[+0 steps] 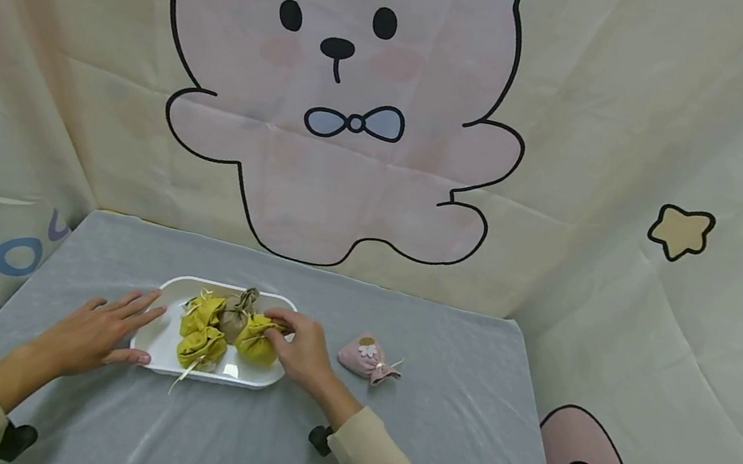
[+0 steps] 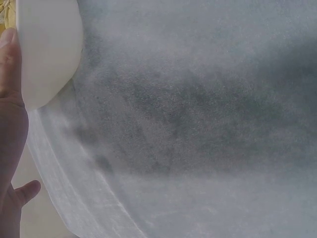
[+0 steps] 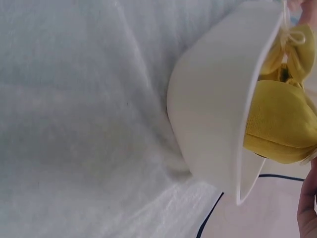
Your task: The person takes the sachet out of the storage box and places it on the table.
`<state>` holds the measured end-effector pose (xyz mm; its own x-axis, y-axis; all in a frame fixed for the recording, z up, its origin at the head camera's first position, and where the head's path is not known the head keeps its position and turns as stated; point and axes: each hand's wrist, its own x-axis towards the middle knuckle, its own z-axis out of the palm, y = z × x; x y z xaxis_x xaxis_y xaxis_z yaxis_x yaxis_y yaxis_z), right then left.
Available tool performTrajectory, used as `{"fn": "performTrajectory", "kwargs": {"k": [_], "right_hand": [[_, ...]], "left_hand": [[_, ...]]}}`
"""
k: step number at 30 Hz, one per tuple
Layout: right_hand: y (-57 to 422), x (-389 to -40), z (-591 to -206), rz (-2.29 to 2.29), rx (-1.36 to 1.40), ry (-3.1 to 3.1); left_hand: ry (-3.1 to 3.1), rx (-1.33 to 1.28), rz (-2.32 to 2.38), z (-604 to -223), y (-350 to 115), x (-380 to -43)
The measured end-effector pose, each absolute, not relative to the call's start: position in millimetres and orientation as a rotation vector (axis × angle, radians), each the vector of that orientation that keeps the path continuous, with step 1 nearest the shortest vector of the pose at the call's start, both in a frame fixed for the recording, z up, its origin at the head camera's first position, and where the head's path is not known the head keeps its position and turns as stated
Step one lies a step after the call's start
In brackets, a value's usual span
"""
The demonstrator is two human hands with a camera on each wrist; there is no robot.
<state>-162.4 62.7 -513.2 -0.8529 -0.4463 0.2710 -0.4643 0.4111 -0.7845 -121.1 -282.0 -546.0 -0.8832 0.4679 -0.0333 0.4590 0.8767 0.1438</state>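
A white tray (image 1: pixel 242 373) holds several small drawstring pouches. Two yellow pouches (image 1: pixel 202 347) lie on its left side, and a brownish-grey pouch (image 1: pixel 235 321) with a gathered top sits at the back. At the tray's right end my right hand (image 1: pixel 306 349) pinches another yellow pouch (image 1: pixel 257 341) between thumb and fingers; the right wrist view shows this pouch (image 3: pixel 280 121) just inside the tray wall. My left hand (image 1: pixel 100 333) rests on the tray's left rim with its fingers straight and spread, the thumb (image 2: pixel 9 64) along the wall.
To the right of the tray, a pink pouch (image 1: pixel 364 357) with a flower patch lies on the grey cloth (image 1: pixel 441 427) covering the table. Behind the table hangs a cloth backdrop (image 1: pixel 582 136) printed with a bear, and more printed cloth stands at both sides.
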Motion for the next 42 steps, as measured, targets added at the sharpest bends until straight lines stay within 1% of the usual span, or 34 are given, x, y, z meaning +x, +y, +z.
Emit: {"fn": "performTrajectory", "kwargs": {"k": [6,16,25,31,42], "right_hand": [[71,-169,-508,1.465,0.779,-2.576],[85,-183,-488,1.548,0.644,-2.497],[101,-194,-477,1.553,0.498,-2.47],[113,-199,-477,1.545,0.419,-2.488],[130,-205,-495,1.565,0.389,-2.451]], "left_hand": [[2.992,0.747,0.209,-548,-282,-121],[3.017,0.768,0.209,-551,-283,-121],[2.972,0.735,0.194,-548,-282,-122],[2.969,0.724,0.185,-546,-281,-122],[2.974,0.724,0.192,-547,-281,-122]]}}
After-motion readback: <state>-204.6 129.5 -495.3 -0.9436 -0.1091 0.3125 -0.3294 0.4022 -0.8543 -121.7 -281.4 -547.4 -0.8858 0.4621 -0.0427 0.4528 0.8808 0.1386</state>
